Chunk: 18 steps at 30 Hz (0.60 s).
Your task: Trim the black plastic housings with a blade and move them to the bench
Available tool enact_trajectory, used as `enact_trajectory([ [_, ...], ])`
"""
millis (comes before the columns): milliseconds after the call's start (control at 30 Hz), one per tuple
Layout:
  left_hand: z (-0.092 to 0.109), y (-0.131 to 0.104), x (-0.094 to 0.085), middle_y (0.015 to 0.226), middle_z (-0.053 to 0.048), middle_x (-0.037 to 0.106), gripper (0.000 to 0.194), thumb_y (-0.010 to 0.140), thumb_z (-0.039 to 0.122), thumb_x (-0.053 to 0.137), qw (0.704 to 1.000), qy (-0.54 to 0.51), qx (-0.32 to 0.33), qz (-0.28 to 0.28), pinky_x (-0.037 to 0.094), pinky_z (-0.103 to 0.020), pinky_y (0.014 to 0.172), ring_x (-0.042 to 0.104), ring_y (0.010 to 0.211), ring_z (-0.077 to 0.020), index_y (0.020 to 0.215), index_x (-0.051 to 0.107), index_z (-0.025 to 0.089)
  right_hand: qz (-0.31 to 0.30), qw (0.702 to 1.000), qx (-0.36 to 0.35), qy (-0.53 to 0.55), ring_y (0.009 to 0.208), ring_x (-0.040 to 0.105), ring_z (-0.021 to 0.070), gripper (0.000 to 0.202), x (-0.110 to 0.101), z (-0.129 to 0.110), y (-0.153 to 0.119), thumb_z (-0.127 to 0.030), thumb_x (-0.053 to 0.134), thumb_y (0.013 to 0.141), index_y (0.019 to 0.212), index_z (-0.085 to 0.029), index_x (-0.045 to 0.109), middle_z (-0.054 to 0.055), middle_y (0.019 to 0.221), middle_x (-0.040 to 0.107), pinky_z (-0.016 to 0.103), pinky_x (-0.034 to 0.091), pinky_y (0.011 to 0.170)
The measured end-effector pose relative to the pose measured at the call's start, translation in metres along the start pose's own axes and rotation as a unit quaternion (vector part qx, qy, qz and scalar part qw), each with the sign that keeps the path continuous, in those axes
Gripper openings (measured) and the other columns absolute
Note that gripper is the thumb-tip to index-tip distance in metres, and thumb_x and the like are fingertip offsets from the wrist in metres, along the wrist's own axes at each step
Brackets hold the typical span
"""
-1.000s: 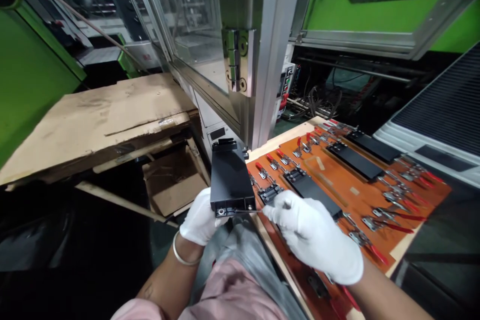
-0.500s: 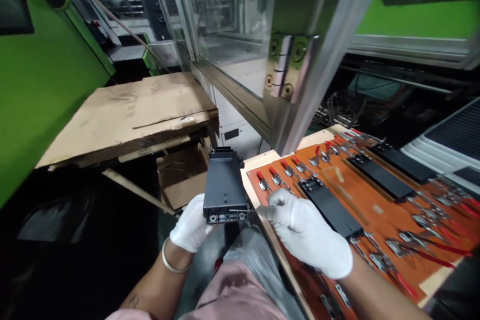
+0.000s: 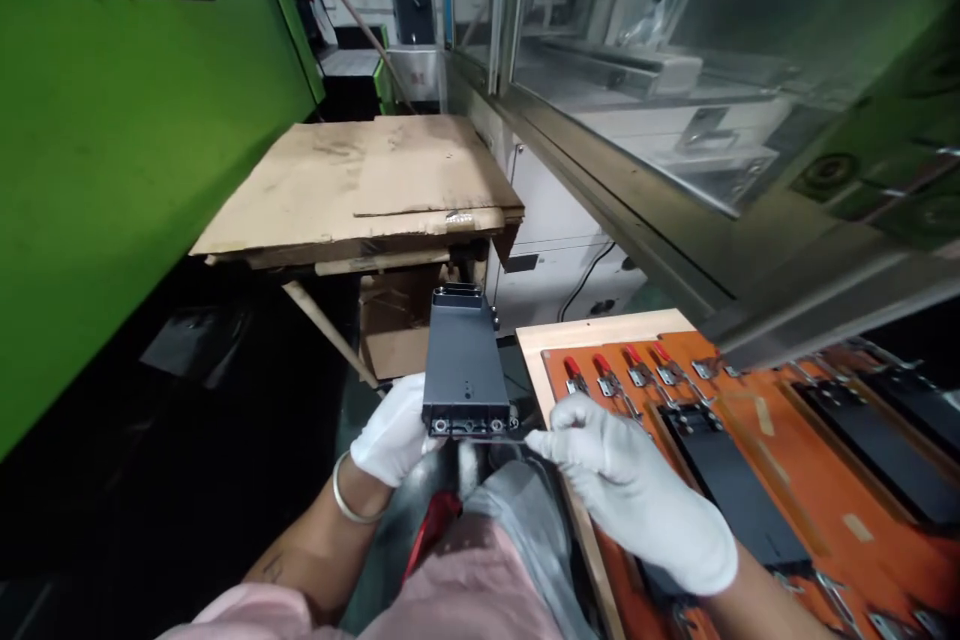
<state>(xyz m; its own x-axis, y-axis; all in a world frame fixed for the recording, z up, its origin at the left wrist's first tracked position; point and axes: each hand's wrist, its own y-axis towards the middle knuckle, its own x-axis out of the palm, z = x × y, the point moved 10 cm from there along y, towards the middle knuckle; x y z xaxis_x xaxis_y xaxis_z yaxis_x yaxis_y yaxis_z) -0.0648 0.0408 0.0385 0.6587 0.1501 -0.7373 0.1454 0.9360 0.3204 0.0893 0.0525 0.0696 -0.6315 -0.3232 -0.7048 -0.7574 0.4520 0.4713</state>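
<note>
My left hand (image 3: 394, 430), in a white glove, is closed on the left side of a dark grey rectangular plastic housing (image 3: 466, 350). The housing's near end shows a row of round screw bosses, with small black clips at its far end. My right hand (image 3: 622, 480), also gloved in white, pinches a thin metal tool (image 3: 499, 439). That tool lies along the lower edge of the housing's near end; whether it touches cannot be told. To the right, similar dark grey panels (image 3: 727, 480) lie on an orange fixture board (image 3: 795, 480).
Red-handled toggle clamps (image 3: 637, 365) line the fixture board, which has a pale wooden edge (image 3: 600, 328). A cardboard-covered table (image 3: 360, 170) stands ahead, beside a green machine (image 3: 135, 120). A metal-framed glass door (image 3: 622, 180) hangs above the board at right.
The view has swung left, so the door frame and board appear farther right. The thin tool has gone from the top of the housing's near end to its lower edge.
</note>
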Motion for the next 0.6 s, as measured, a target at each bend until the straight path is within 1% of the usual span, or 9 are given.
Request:
enact_trajectory([
  [67, -0.002, 0.002, 0.0, 0.053, 0.0, 0.053, 0.022, 0.078, 0.013, 0.046, 0.999, -0.029, -0.014, 0.001, 0.039, -0.023, 0.048, 0.046, 0.048, -0.0104, 0.056, 0.048, 0.018, 0.028, 1.0, -0.006, 0.001, 0.065, 0.048, 0.0089, 0.029, -0.005, 0.002, -0.001, -0.007, 0.043, 0.092, 0.108, -0.024, 0.059, 0.0, 0.085, 0.049, 0.021, 0.039, 0.06],
  [100, -0.001, 0.003, 0.0, 0.053, 0.0, 0.053, 0.022, 0.078, 0.014, 0.047, 0.999, -0.048, -0.015, 0.001, 0.04, -0.024, 0.048, 0.046, 0.049, -0.0108, 0.057, 0.048, 0.018, 0.028, 1.0, 0.001, -0.012, 0.065, 0.047, 0.0088, 0.028, -0.004, 0.005, -0.002, -0.007, 0.044, 0.091, 0.107, -0.024, 0.06, 0.0, 0.085, 0.049, 0.021, 0.039, 0.059],
  [200, -0.005, 0.005, 0.002, 0.052, -0.001, 0.053, 0.022, 0.079, 0.018, 0.047, 0.989, -0.138, -0.048, 0.007, 0.041, -0.025, 0.048, 0.047, 0.048, -0.0119, 0.057, 0.049, 0.019, -0.016, 1.0, 0.018, -0.009, 0.063, 0.047, 0.0087, 0.022, 0.007, 0.012, -0.005, -0.009, 0.048, 0.089, 0.096, -0.023, 0.064, 0.001, 0.084, 0.051, 0.02, 0.038, 0.057],
  [267, -0.016, 0.003, 0.008, 0.05, -0.001, 0.05, 0.024, 0.08, 0.02, 0.044, 0.966, -0.232, -0.109, 0.013, 0.039, -0.025, 0.043, 0.044, 0.045, -0.0113, 0.056, 0.047, 0.019, -0.02, 0.999, 0.027, 0.024, 0.064, 0.048, 0.0086, 0.021, 0.009, 0.015, -0.006, -0.01, 0.048, 0.09, 0.094, -0.022, 0.065, 0.0, 0.082, 0.051, 0.02, 0.04, 0.058],
  [333, -0.026, -0.001, 0.018, 0.045, 0.002, 0.042, 0.025, 0.08, 0.019, 0.041, 0.932, -0.32, -0.172, 0.017, 0.033, -0.023, 0.036, 0.036, 0.038, -0.0098, 0.055, 0.041, 0.021, 0.005, 0.998, 0.043, 0.04, 0.064, 0.05, 0.0087, 0.021, 0.006, 0.017, -0.006, -0.012, 0.045, 0.092, 0.092, -0.02, 0.064, 0.0, 0.081, 0.05, 0.02, 0.041, 0.059],
  [367, -0.029, -0.003, 0.022, 0.043, 0.003, 0.039, 0.026, 0.08, 0.019, 0.04, 0.92, -0.343, -0.19, 0.013, 0.03, -0.023, 0.034, 0.032, 0.036, -0.0092, 0.054, 0.039, 0.022, 0.015, 0.998, 0.051, 0.034, 0.064, 0.05, 0.0087, 0.02, 0.004, 0.018, -0.006, -0.012, 0.045, 0.092, 0.09, -0.02, 0.064, 0.001, 0.081, 0.05, 0.02, 0.041, 0.06],
  [400, -0.029, -0.003, 0.024, 0.043, 0.004, 0.037, 0.026, 0.08, 0.019, 0.039, 0.918, -0.347, -0.194, 0.007, 0.029, -0.023, 0.033, 0.031, 0.035, -0.0088, 0.054, 0.038, 0.022, 0.017, 0.998, 0.056, 0.022, 0.064, 0.049, 0.0087, 0.02, 0.004, 0.017, -0.006, -0.012, 0.046, 0.091, 0.088, -0.019, 0.064, 0.001, 0.081, 0.05, 0.02, 0.041, 0.059],
  [500, -0.021, 0.0, 0.02, 0.043, 0.003, 0.041, 0.027, 0.08, 0.018, 0.041, 0.948, -0.281, -0.151, -0.005, 0.033, -0.022, 0.036, 0.035, 0.037, -0.0088, 0.053, 0.04, 0.021, -0.014, 0.998, 0.059, 0.007, 0.065, 0.05, 0.009, 0.021, 0.009, 0.011, -0.001, -0.009, 0.046, 0.088, 0.082, -0.019, 0.063, 0.002, 0.083, 0.05, 0.021, 0.042, 0.06],
  [600, -0.011, 0.004, 0.013, 0.045, 0.002, 0.044, 0.025, 0.078, 0.019, 0.047, 0.973, -0.212, -0.093, -0.007, 0.036, -0.023, 0.039, 0.038, 0.039, -0.0094, 0.053, 0.045, 0.019, -0.023, 0.998, 0.06, 0.024, 0.067, 0.053, 0.0102, 0.024, 0.013, 0.002, 0.006, -0.008, 0.043, 0.089, 0.083, -0.019, 0.063, 0.002, 0.082, 0.049, 0.022, 0.044, 0.063],
])
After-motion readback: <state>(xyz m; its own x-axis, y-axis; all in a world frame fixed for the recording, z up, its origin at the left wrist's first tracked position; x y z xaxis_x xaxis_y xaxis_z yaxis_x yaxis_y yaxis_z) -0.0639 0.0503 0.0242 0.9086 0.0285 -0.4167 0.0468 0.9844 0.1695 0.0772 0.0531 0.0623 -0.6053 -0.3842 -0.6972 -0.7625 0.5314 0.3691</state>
